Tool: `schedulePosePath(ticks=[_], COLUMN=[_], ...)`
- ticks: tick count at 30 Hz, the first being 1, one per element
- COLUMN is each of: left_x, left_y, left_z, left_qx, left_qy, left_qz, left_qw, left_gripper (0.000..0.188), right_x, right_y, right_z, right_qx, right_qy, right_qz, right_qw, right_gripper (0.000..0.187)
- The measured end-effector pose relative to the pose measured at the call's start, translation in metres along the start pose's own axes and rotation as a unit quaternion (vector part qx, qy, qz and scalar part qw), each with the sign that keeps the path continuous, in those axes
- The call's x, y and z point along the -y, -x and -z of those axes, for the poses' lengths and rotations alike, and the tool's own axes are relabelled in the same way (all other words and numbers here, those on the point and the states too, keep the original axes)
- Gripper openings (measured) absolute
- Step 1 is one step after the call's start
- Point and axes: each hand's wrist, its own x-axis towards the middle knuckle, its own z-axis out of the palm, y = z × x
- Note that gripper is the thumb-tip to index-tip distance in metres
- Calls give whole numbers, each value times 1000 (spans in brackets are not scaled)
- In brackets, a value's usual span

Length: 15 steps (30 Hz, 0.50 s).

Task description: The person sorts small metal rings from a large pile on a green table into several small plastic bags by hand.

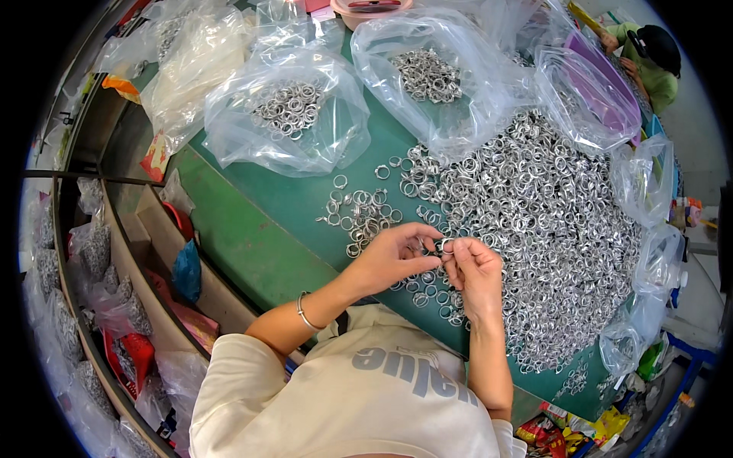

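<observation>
- One cream shirt (328,374) of the person is nearest, at the lower edge, with both forearms stretched forward; the left wrist wears a metal bracelet (303,311).
- The left hand (397,256) has its fingers curled toward the right one, with something small and silver among them; whether it grips this firmly, I cannot tell.
- The right hand (477,273) pinches a silver ring (446,245) between thumb and finger. This ring is just above the near edge of the big heap, between the two hands.
- The step in hand seems to be the close handling of single rings, with both hands together at the fingertips. As I judge, the next move calls for a light, exact pinch, so that the ring does not fall among the similar ones.
- Under and beyond the hands lies the green tabletop (252,206). To the right, the big heap of rings (550,221) covers a wide part of it; to the left of this, a small group of rings (363,215) lies more loosely.
- Farther, two open clear bags stand side by side: the left bag (229,137) and the middle bag (378,49), each with rings inside.
- Behind are a pink bowl (347,15) at the top edge and a purple tray (592,80) at the upper right.
- Farthest, a co-worker (658,88) in green is beside the tray.
</observation>
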Motion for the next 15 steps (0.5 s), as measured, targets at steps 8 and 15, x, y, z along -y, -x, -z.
schedulePosePath(ticks=[8,15], left_x=[-6,-1], left_y=[0,8], left_z=[8,9], left_qx=[-19,-84], left_qy=[49,-451], left_qz=[19,-215], left_qw=[998,862], left_gripper=[17,20], right_x=[-2,-4], right_y=[3,6], right_z=[7,22], right_qx=[24,32], right_qy=[-199,-111], right_qz=[-38,-37], right_qw=[979,993], right_gripper=[25,10])
